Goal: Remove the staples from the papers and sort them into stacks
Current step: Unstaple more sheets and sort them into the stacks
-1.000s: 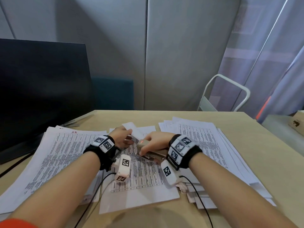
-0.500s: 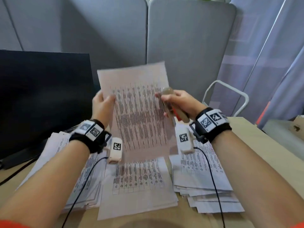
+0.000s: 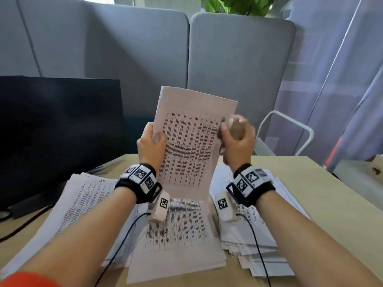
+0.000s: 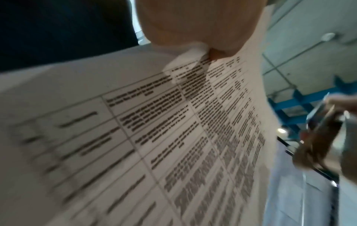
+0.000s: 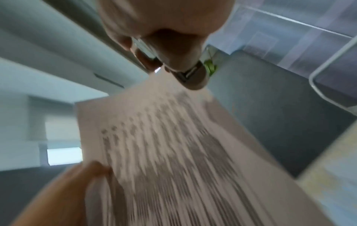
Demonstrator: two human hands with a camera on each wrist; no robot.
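Left hand (image 3: 152,142) pinches the printed sheet (image 3: 190,146) upright above the desk (image 3: 323,204), likely for checking before stacking; right hand (image 3: 236,139) grips the staple remover (image 3: 235,129) at its edge

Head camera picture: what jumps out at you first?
The printed sheet held upright in the middle, above the desk, pinched at its left edge by the left hand. At its right edge, the right hand grips a staple remover. Paper stacks lie below.
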